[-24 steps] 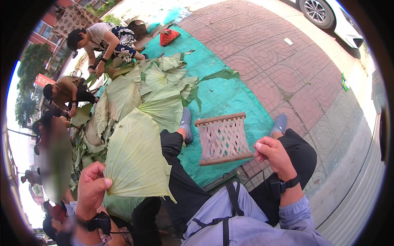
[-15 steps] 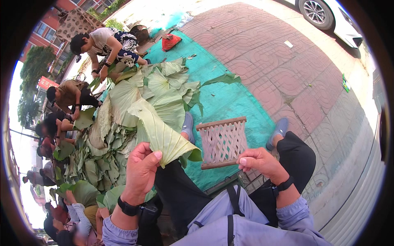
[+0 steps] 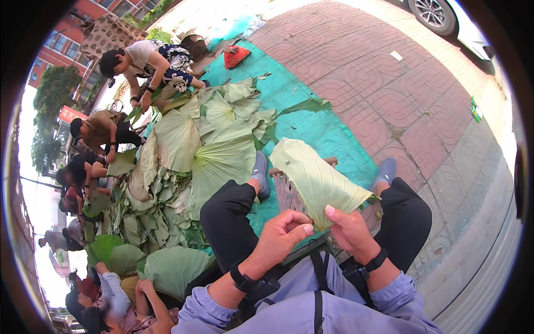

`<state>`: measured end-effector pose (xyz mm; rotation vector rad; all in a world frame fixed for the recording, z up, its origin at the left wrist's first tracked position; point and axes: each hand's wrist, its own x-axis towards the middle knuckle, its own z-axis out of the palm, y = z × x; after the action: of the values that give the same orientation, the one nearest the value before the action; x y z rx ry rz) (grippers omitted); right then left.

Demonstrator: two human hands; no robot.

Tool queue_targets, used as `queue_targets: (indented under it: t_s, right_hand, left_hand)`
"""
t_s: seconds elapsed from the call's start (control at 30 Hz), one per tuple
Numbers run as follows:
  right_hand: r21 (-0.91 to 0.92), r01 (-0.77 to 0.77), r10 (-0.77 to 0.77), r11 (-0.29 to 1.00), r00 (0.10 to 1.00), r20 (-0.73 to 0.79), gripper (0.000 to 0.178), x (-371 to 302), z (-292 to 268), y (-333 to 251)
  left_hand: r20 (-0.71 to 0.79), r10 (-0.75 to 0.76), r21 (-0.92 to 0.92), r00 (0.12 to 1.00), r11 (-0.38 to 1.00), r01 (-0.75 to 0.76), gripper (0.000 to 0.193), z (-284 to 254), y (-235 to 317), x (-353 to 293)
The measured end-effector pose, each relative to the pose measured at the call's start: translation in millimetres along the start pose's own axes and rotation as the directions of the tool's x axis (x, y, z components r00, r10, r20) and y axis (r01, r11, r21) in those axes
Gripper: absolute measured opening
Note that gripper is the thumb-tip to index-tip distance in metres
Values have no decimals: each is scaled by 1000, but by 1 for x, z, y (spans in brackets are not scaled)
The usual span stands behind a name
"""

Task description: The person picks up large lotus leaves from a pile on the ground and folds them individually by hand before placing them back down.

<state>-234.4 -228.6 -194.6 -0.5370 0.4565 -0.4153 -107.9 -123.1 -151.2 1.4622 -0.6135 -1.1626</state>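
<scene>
A folded pale green lotus leaf [image 3: 320, 181] stands up between my hands, its narrow end down and its ribs showing. My right hand [image 3: 354, 236] pinches that lower end, thumb on the near face. My left hand [image 3: 281, 238] is closed beside the same end, thumb against its curled fingers at the leaf's edge; its fingertips are partly hidden. Behind the leaf is a low folding stool with woven strap seat [image 3: 286, 192], mostly covered now. To the left lies a large heap of lotus leaves [image 3: 222, 158], some spread flat and others crumpled.
A teal ground sheet [image 3: 297, 103] lies under the heap and my feet. Several people [image 3: 158, 61] handle leaves along the left side. A red bag [image 3: 236, 57] sits at the sheet's far end. Paving [image 3: 367, 72] stretches right toward a parked white car [image 3: 473, 33].
My left hand has brought the folded leaf rightward from above the heap to in front of the stool. My right hand has left the stool's side and taken the leaf's lower end.
</scene>
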Motion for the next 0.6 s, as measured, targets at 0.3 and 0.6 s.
queue_targets:
  t_s: [0.3,0.6]
  right_hand:
    - [27,163,-158,986,980,-124,49,-12,-6,-15]
    - [-42,211,-215,977,967,-138,53,-15,-6,-26]
  left_hand:
    - [-488,-122,675,864,575,463,18,-110,-13,-129]
    - [-633,-239,667,737,315,675,23,-128,1,-140]
